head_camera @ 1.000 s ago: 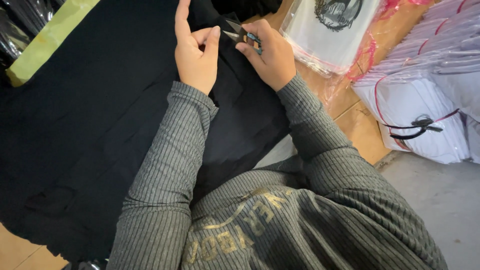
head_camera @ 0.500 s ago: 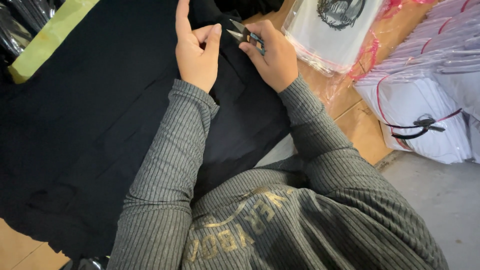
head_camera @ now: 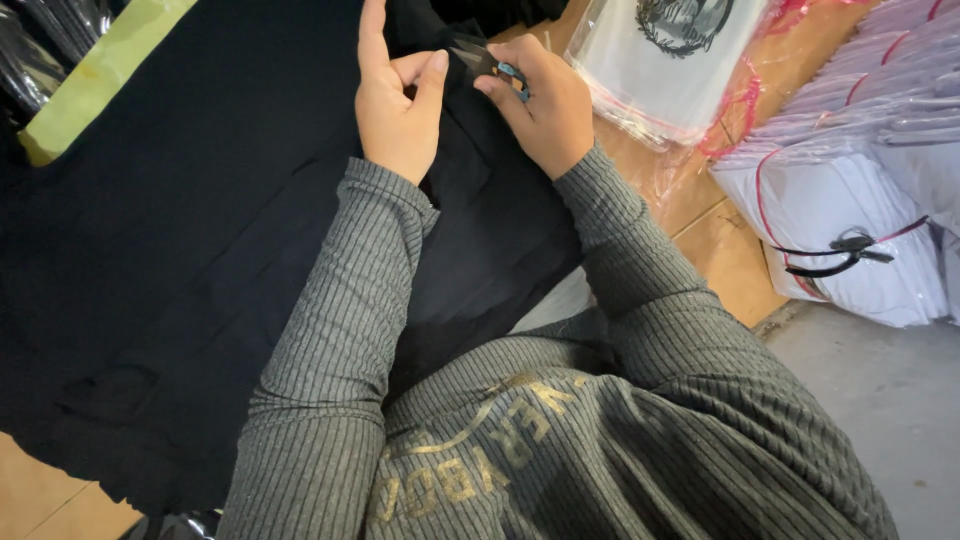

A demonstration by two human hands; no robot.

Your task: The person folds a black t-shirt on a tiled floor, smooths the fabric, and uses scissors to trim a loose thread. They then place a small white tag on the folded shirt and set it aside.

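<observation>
Your hands have barely shifted over the last second: your left hand (head_camera: pixel 398 105) still pinches the black cloth (head_camera: pixel 180 250) spread on the desk (head_camera: pixel 720 235), while your right hand (head_camera: pixel 545 105) stays closed on the snips (head_camera: pixel 490 62), so trimming continues.

Snips (head_camera: pixel 492 66) mostly hidden in right hand (head_camera: pixel 540 110); black fabric (head_camera: pixel 180 270) cut off at top edge.
</observation>
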